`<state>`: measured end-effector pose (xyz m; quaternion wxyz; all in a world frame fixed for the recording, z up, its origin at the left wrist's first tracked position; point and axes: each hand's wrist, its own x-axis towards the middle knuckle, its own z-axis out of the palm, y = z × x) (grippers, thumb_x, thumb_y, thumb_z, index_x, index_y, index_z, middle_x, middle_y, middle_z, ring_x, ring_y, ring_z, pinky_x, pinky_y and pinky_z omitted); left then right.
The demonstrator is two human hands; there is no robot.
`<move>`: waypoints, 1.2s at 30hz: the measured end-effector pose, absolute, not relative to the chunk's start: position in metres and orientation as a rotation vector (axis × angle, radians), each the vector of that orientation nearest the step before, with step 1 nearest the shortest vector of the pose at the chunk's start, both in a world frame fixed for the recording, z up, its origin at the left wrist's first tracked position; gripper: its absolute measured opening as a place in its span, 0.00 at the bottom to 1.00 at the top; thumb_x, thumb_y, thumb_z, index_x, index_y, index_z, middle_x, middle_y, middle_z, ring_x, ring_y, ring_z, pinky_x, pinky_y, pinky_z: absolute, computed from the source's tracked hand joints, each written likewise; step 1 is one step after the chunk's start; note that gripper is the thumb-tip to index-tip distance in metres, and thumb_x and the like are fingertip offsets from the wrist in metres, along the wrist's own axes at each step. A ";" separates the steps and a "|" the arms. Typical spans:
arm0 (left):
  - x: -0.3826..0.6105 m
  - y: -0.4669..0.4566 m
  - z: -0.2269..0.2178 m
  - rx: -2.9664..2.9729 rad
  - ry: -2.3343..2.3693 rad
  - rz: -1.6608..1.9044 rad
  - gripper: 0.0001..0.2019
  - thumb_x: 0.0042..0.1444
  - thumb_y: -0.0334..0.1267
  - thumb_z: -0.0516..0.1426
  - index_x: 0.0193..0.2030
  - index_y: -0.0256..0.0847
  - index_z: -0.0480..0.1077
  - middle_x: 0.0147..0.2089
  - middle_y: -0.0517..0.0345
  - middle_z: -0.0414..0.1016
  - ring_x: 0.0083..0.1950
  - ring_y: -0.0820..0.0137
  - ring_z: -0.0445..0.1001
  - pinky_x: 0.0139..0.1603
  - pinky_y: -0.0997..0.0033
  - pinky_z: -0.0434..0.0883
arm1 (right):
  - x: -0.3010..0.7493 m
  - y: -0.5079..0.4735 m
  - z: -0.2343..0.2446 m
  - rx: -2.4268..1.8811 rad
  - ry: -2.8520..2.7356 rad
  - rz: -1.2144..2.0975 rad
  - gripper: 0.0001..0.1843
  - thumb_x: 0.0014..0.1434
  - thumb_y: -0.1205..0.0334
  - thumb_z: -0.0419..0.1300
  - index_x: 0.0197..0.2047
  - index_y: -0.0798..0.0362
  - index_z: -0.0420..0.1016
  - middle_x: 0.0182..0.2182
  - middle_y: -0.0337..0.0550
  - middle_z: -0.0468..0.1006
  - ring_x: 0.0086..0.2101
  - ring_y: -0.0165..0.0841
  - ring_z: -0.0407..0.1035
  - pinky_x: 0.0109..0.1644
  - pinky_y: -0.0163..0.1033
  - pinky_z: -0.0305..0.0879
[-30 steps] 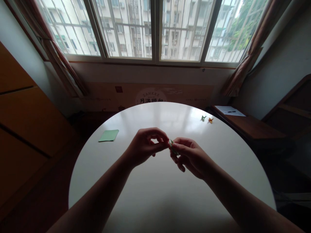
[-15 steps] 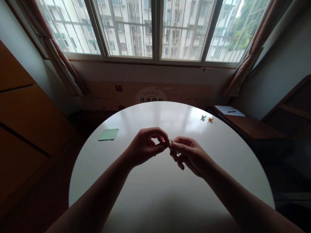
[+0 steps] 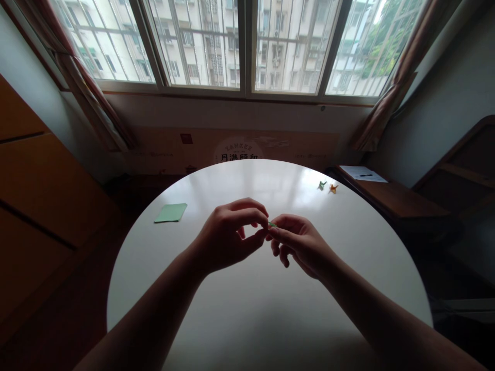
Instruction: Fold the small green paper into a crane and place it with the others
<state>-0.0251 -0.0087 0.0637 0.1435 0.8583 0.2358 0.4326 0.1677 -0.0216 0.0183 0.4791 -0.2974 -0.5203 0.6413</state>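
Observation:
Above the middle of the white round table (image 3: 247, 309), a small piece of folded green paper (image 3: 272, 224) is pinched between my two hands. My left hand (image 3: 235, 234) holds its left end between thumb and fingertips. From the other side, my right hand (image 3: 296, 239) grips it with thumb and index finger, the lower fingers curled loosely beneath. Most of the folded paper is hidden by the fingers, so its shape cannot be made out.
A stack of green square paper (image 3: 170, 212) lies at the table's left. Toward the back right edge sit a green folded paper figure (image 3: 322, 185) and an orange one (image 3: 333, 188). A wooden side table (image 3: 417, 198) beyond bears a white sheet (image 3: 361, 173) with a pen.
The folded green paper has turned, and less of it shows between the fingers. My left fingers have closed further over its end. The whole view has shifted slightly.

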 end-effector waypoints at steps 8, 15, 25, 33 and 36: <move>-0.021 -0.009 0.059 2.639 0.627 1.555 0.05 0.55 0.29 0.64 0.37 0.43 0.79 0.39 0.57 0.79 0.34 0.74 0.78 0.32 0.77 0.76 | 0.162 -0.025 0.023 -0.668 -1.024 1.672 0.13 0.51 0.54 0.74 0.33 0.53 0.79 0.22 0.35 0.73 0.20 0.25 0.65 0.16 0.26 0.59; -0.017 -0.011 0.058 2.737 0.615 1.677 0.04 0.56 0.30 0.64 0.35 0.44 0.78 0.37 0.58 0.80 0.34 0.72 0.78 0.36 0.73 0.76 | 0.158 -0.028 0.019 -0.592 -0.921 1.740 0.12 0.51 0.55 0.74 0.34 0.52 0.79 0.27 0.36 0.75 0.22 0.24 0.66 0.18 0.26 0.58; -0.015 -0.011 0.058 2.719 0.612 1.662 0.07 0.56 0.27 0.64 0.38 0.43 0.78 0.37 0.57 0.80 0.35 0.72 0.79 0.37 0.74 0.75 | 0.158 -0.025 0.021 -0.625 -0.973 1.618 0.13 0.49 0.54 0.75 0.33 0.52 0.81 0.23 0.37 0.74 0.22 0.26 0.65 0.18 0.27 0.58; -0.015 -0.011 0.052 2.764 0.693 1.666 0.07 0.56 0.28 0.64 0.39 0.43 0.77 0.38 0.57 0.80 0.35 0.71 0.78 0.36 0.72 0.74 | 0.154 -0.029 0.022 -0.627 -0.927 1.571 0.13 0.49 0.55 0.74 0.33 0.51 0.79 0.25 0.35 0.73 0.24 0.26 0.66 0.17 0.27 0.59; -0.013 -0.012 0.052 2.796 0.707 1.652 0.06 0.56 0.28 0.64 0.39 0.42 0.77 0.37 0.57 0.80 0.35 0.71 0.77 0.35 0.72 0.73 | 0.154 -0.029 0.023 -0.624 -0.941 1.577 0.12 0.50 0.55 0.73 0.33 0.52 0.78 0.24 0.36 0.72 0.23 0.26 0.64 0.18 0.27 0.59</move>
